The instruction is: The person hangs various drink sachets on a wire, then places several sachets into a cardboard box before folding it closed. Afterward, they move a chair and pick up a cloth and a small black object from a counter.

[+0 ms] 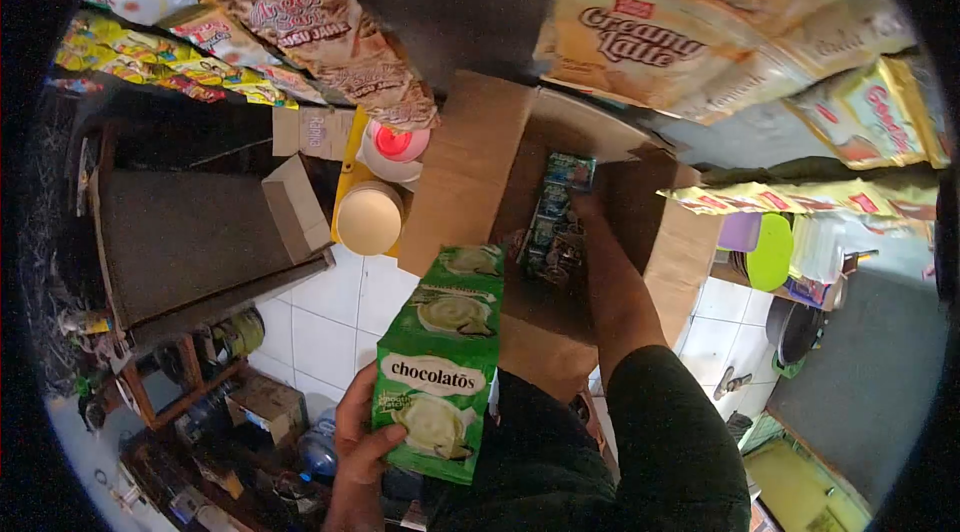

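My left hand [362, 427] is closed on the lower end of a strip of green Chocolatos matcha sachets [435, 372], thumb on the front. The strip's upper end leans over the near left edge of an open cardboard box [470, 167]. Inside that box, my right hand [592, 215] grips the right edge of a strip of dark teal and black sachets [555, 217]; its fingertips are partly hidden. More dark packets [520, 244] lie beside this strip, too dim to read.
Creamy Latte sachets [640, 42] hang at upper right, brown sachet strips [320, 32] at upper left. A round tub [370, 219] stands left of the box. At right are a green plastic lid [768, 252] and a black pan [795, 332]. White floor tiles [330, 297] show below.
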